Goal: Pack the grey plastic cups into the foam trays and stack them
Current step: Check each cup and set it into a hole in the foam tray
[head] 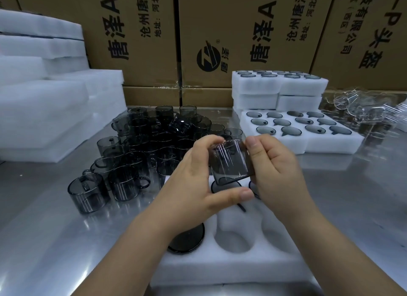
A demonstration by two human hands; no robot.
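A grey cup (231,163) is held over the near foam tray (231,267).
It is gripped by curled fingers of the left hand (198,181) and right hand (275,163).

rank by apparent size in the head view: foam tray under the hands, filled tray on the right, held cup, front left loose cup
1. near foam tray, though it is closest to the camera
2. filled tray
3. held cup and front left cup look alike; nearness makes ranking them unsure
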